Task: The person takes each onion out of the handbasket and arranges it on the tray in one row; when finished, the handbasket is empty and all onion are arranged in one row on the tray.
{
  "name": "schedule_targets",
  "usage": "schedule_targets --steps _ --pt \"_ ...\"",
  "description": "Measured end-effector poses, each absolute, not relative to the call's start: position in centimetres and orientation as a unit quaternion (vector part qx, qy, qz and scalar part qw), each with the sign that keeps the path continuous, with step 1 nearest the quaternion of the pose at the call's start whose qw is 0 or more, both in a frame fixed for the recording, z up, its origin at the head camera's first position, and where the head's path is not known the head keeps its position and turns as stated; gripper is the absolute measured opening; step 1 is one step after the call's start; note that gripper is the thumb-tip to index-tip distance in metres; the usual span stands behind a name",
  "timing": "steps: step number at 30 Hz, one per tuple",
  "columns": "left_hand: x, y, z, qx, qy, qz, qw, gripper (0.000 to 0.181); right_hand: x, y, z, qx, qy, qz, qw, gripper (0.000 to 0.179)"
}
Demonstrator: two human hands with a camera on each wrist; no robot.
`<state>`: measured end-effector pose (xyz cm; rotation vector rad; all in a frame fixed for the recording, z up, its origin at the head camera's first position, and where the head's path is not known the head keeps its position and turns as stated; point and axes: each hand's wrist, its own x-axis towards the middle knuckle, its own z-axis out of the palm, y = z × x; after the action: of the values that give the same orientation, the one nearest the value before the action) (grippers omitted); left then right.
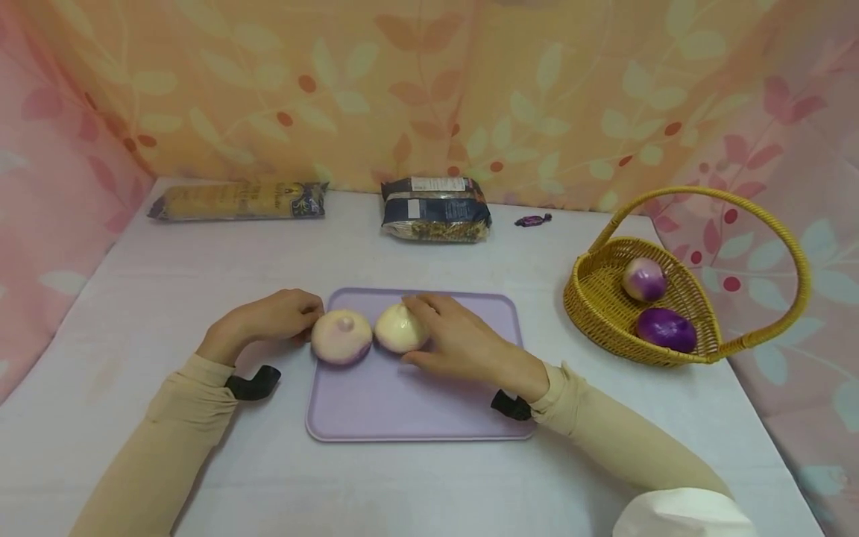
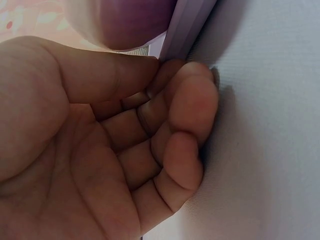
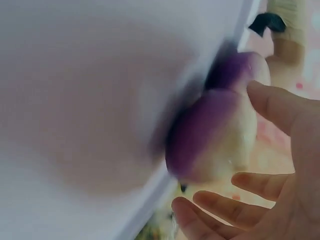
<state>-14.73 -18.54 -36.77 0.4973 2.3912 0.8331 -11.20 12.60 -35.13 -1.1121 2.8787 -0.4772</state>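
Note:
Two round white-and-purple turnips lie side by side near the back left of a lilac tray (image 1: 416,406). My right hand (image 1: 463,339) reaches over the right turnip (image 1: 397,330). In the right wrist view its fingers and thumb are spread around that turnip (image 3: 210,142), with a gap showing between them. The left turnip (image 1: 341,339) sits by the tray's left rim. Just outside that rim my left hand (image 1: 278,317) rests on the table, fingers loosely curled and nothing held in them. In the left wrist view the tray's edge (image 2: 175,37) passes right at the thumb tip.
On the right stands a yellow wicker basket (image 1: 593,321) with a tall handle, holding a white-and-purple turnip (image 1: 645,280) and a dark purple vegetable (image 1: 666,330). Along the back lie a long pasta packet (image 1: 235,201), a dark food bag (image 1: 436,209) and a small wrapped candy (image 1: 533,221).

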Motion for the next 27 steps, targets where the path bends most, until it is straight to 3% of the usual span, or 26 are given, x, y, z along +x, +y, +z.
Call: schedule_targets --steps 4,11,13,15,21,24,27 --pt "-14.7 -18.6 -37.1 0.196 0.891 0.308 0.271 0.024 -11.6 16.5 -33.4 -0.280 0.947 -0.157 0.010 0.071" --pt "-15.2 -18.8 -37.2 0.205 0.899 0.283 0.263 0.024 -12.0 28.4 -30.1 -0.102 0.985 -0.110 -0.085 0.050" --pt "-15.3 -18.8 -37.1 0.201 0.900 0.282 0.266 0.024 -11.8 31.8 -29.7 -0.043 0.993 -0.073 -0.084 0.050" --pt "-15.3 -18.8 -37.0 0.198 0.899 0.282 0.269 0.024 -11.5 34.9 -29.5 0.013 0.998 -0.036 -0.050 0.058" --pt "-15.3 -18.8 -37.1 0.189 0.896 0.293 0.276 0.024 -11.2 39.5 -29.9 0.099 0.984 0.027 0.148 0.088" --pt "-15.3 -18.8 -37.1 0.192 0.894 0.298 0.274 0.023 -11.5 39.8 -30.4 0.084 0.979 0.017 0.186 0.086" --pt "-15.2 -18.7 -37.1 0.195 0.893 0.301 0.273 0.023 -11.9 39.6 -30.7 0.066 0.980 0.002 0.190 0.076"
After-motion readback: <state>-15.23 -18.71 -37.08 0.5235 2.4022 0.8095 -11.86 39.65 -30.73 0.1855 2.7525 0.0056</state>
